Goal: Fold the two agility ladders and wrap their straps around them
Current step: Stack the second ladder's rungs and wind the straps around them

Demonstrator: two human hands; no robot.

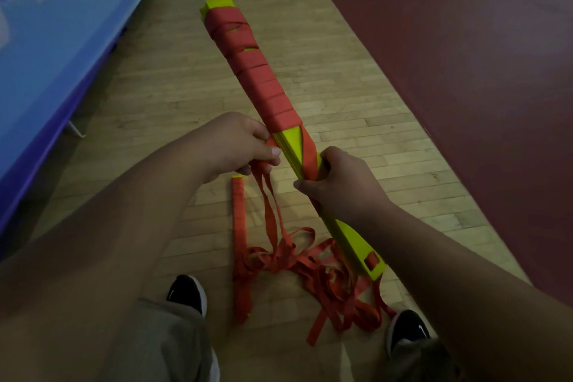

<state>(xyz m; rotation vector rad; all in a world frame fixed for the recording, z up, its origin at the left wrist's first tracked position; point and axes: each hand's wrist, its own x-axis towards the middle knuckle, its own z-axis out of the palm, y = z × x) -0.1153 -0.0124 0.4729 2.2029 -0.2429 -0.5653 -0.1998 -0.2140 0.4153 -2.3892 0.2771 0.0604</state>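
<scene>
Both hands are busy and close together, though not touching. The right hand [338, 186] is curled round the folded ladder [263, 80] in its near half. The left hand [245, 143] sits just to the left of the stack, pinching the red strap [310, 155] between thumb and curled fingers.

What matters for the next turn, as I read it, is how that ladder lies. Its long axis runs from beside the right forearm up and away to the far left, tilted across my view. The right hand is the anchor on the stack, and the left hand is the one free to carry strap round it. I would expect the left to pass the strap under or over the stack, working toward the near end.

From the far end down to the left hand, the ladder is a flat stack of yellow rungs bound in overlapping red turns, tidy near the hands and looser at the far tip. The near stretch below the right hand is bare yellow.

From the left hand the strap drops to a heap [310, 270] of loose loops on the wooden floor [173, 77] (plenty left to wind, and tangled enough to snag). A second ladder [239, 220] lies beside the heap, looking fully wrapped. Smallest of all, a slot [371, 261] at the near end has red strap threaded through it.
</scene>
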